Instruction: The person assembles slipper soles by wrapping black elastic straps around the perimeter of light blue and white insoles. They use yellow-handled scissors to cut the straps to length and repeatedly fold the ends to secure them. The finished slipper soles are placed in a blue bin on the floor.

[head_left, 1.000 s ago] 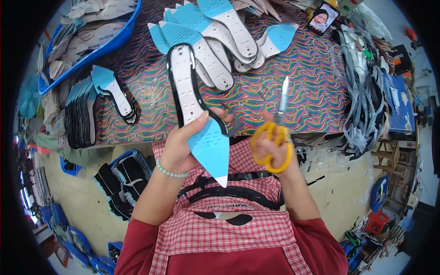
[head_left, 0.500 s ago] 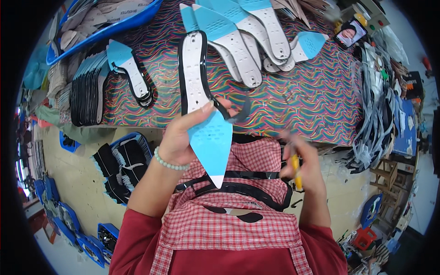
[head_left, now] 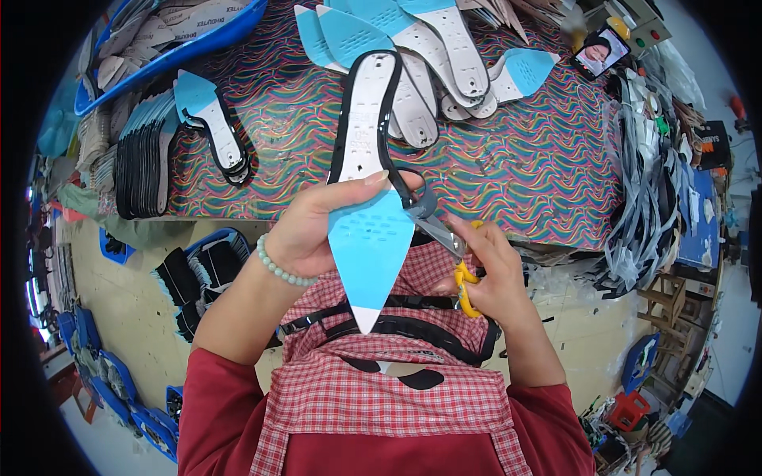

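Note:
My left hand grips a pointed shoe insole, blue toward its tip and white along the heel, with a black strip edging the white part. The toe points down toward my apron. From the insole's right side a loose end of the black strip curls out. My right hand is closed around yellow-handled scissors; their metal blades reach to that loose strip beside the insole. Whether the blades touch it is hard to tell.
A patterned table holds loose insoles at the back, a row of black-edged insoles at left and a blue bin. Grey strips hang at the right, near a phone. Blue crates line the floor.
My right hand has moved up and left, bringing the scissors to the loose strip. My left hand and the insole have shifted slightly right.

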Demonstrator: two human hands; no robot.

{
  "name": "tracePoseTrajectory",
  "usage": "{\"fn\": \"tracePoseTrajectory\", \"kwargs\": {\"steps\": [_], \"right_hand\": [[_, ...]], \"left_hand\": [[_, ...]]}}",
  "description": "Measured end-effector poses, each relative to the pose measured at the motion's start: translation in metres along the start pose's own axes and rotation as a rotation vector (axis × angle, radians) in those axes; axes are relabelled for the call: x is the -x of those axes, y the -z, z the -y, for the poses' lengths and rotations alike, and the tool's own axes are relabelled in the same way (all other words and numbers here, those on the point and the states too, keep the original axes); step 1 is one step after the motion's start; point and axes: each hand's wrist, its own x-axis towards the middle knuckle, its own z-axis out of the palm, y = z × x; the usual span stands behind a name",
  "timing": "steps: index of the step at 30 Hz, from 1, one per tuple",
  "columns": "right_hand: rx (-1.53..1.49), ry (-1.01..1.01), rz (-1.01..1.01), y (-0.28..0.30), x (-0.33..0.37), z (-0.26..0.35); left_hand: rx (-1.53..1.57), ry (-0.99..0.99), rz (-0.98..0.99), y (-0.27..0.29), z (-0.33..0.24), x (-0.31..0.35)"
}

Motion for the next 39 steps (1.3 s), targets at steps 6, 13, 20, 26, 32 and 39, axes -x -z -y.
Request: {"fn": "tracePoseTrajectory", "kwargs": {"steps": [6,13,20,26,32,39], "right_hand": [[0.026,-0.064,-0.069,0.007,0.018,-0.013],[0.370,-0.258,-0.350,0.066,-0.005,-0.067],[-0.352,-0.158,-0.128,-0.017,-0.024,0.022],[-0.166,0.034,0.030,-0.022,-0.018,0.000],[-1.261,-0.555,0.389,-0.071,-0.005,0.014],[-1.085,-0.336,0.523,-0.057,0.002,0.029]], "left_hand": [[-0.184,-0.110,-0.109,-0.012,0.005,-0.013],[-0.510,-0.320,-0.203,-0.007,0.019,-0.008],[-0.716,-0.604,-0.094,-0.007,0.058,-0.025],[-0.220,-0.909,0.054,-0.044,0.007,0.008],[-0.292,-0.648,0.254,-0.032,0.001,-0.012],[-0.491,-0.533,0.100,-0.043,-0.029,0.041]]}}
